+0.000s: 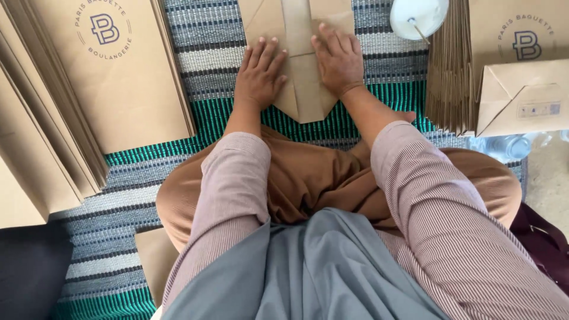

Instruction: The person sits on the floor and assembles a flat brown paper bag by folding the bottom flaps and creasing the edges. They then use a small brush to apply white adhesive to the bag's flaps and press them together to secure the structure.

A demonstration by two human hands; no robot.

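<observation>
A fanned stack of flat brown paper bags (77, 101) fills the far left of the scene, the top one bearing a round dark-blue emblem near its far end. On the far right a second stack of brown bags (450, 65) stands on edge with its folded edges showing, the same kind of round dark-blue emblem on the face behind it, and a folded bag bottom (521, 98) with a small pale rectangular label lies against it. A white round plastic lid (418, 16) sits at the far edge between the middle and that right stack, and a clear plastic bottle (504, 145) lies just near of the right stack. In the middle, far from the person's lap, lies a partly folded brown paper bag (299, 53); its long axis runs near to far, and its pointed, folded end points toward the person. The left hand (259, 74) rests flat on the bag's left flap, fingers straight and slightly spread; the right hand (338, 59) presses flat on its right flap, fingers close together. Neither hand grips anything. Everything rests on a woven striped mat (207, 53) in green, grey, white and dark bands, where the person sits cross-legged in striped sleeves and brown trousers.
</observation>
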